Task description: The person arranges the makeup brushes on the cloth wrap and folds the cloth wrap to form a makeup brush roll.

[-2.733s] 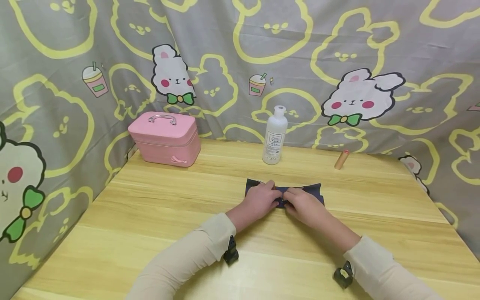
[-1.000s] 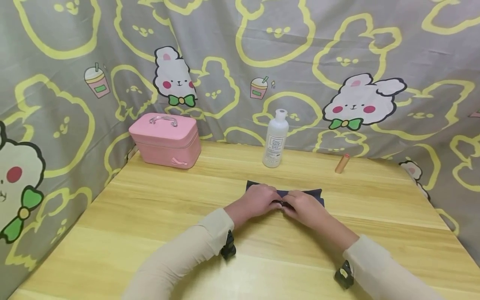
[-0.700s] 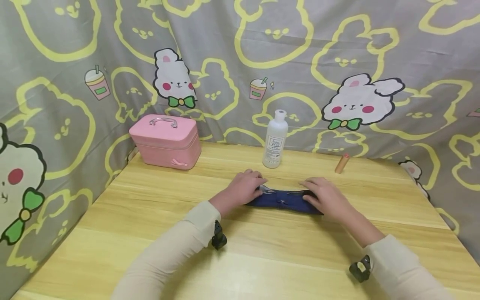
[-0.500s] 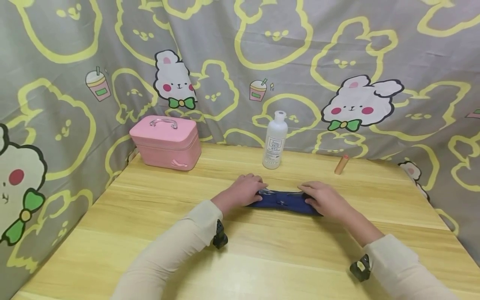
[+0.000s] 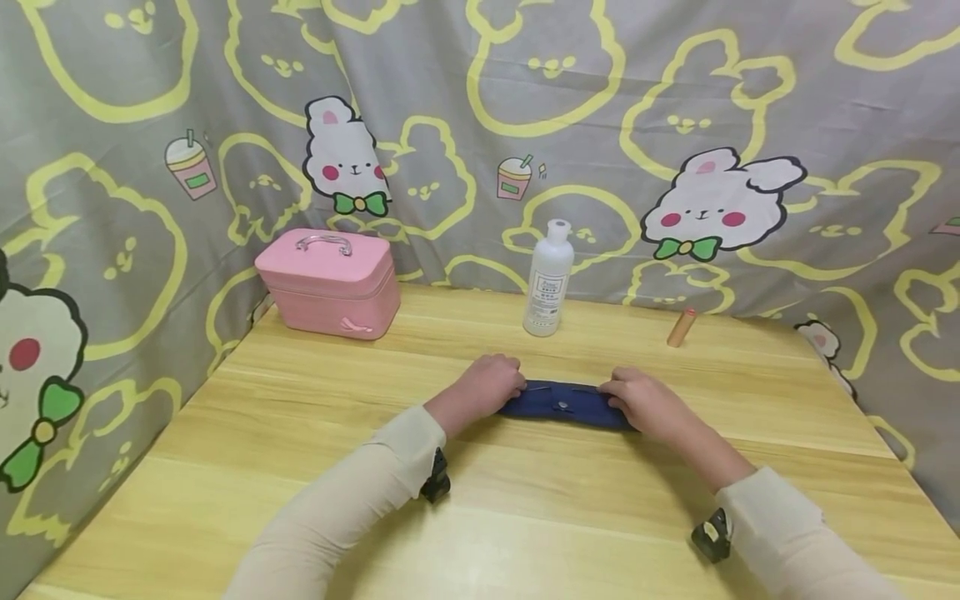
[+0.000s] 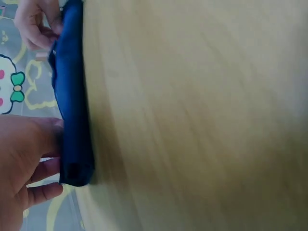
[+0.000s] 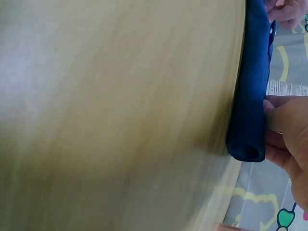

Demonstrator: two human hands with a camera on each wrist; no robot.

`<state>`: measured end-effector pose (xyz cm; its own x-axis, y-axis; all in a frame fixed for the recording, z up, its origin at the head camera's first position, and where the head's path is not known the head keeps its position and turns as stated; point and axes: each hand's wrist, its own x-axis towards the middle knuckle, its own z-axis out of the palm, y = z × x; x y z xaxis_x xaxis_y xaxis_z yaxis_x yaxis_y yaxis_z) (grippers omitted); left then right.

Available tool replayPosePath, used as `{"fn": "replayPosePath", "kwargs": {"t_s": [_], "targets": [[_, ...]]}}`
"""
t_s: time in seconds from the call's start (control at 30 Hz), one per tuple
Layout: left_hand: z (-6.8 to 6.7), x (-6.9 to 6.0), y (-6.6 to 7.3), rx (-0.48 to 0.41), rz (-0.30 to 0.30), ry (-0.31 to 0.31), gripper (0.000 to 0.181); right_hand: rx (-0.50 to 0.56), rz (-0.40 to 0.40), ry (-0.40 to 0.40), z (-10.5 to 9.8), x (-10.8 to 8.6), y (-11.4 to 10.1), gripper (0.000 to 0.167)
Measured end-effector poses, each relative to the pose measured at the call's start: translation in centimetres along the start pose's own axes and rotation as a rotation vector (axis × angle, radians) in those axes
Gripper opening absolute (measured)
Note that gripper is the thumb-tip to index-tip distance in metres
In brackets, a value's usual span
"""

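Note:
A long dark blue soft case (image 5: 561,404) lies across the middle of the table, with a short tab and a metal snap button at its centre. In the right wrist view its near end is a hollow roll. My left hand (image 5: 486,386) pinches the left end of the case, thumb and fingertips at its upper edge. At the other end my right hand (image 5: 647,404) holds it between thumb and fingers. The left wrist view shows the case (image 6: 74,96) with fingers partly hidden behind it. Both ends are partly covered by the hands in the head view.
A pink box (image 5: 330,283) with a metal handle stands at the back left of the wooden table (image 5: 495,517). Behind the case is a white labelled bottle (image 5: 548,283). A small brown tube (image 5: 681,328) stands at the back right. A patterned curtain (image 5: 450,75) hangs behind.
Both hands were together at the middle of the case; they have moved apart to its two ends. The tab and snap button have come into view. The upper edge now lies flatter.

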<state>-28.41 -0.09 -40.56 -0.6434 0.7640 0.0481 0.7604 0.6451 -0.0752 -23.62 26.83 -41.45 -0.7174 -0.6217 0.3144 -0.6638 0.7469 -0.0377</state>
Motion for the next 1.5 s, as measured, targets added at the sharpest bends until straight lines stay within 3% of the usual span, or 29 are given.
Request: {"fn": "replayPosePath", "kwargs": {"t_s": [0.3, 0.57, 0.73, 0.87, 1.0, 1.13, 1.3, 1.4, 1.5], "targets": [[1.1, -0.6, -0.6, -0.104, -0.034, 0.094, 0.013, -0.012, 0.022, 0.072, 0.8, -1.0, 0.6, 0.017], [0.9, -1.6, -1.4, -0.219, 0.009, 0.019, 0.027, 0.094, 0.167, -0.013, 0.7, -1.8, -0.2, 0.016], [1.5, -2.5, -1.6, -0.204, 0.086, 0.004, 0.035, 0.032, 0.125, 0.026, 0.5, -2.2, -0.8, 0.017], [1.8, -2.9, -1.5, -0.172, 0.104, 0.022, 0.037, 0.037, 0.120, -0.050, 0.3, -2.9, -1.0, 0.028], [1.8, -2.9, -1.3, -0.189, 0.052, 0.066, 0.033, 0.118, 0.172, -0.118, 0.2, -3.2, -1.0, 0.037], [1.5, -2.7, -1.3, -0.205, 0.007, 0.092, 0.026, 0.145, 0.197, -0.095, 0.5, -2.9, -0.9, 0.039], [1.2, -2.2, -1.4, -0.244, -0.040, 0.057, 0.030, 0.247, 0.264, -0.110, 0.4, -2.3, -0.4, 0.042], [0.9, -1.9, -1.6, -0.284, -0.071, 0.040, 0.031, 0.336, 0.327, -0.138, 0.0, -1.7, 0.1, 0.036], [0.7, -1.6, -1.5, -0.301, -0.091, 0.025, 0.029, 0.358, 0.361, -0.145, -0.1, -1.3, 0.4, 0.030]]}}
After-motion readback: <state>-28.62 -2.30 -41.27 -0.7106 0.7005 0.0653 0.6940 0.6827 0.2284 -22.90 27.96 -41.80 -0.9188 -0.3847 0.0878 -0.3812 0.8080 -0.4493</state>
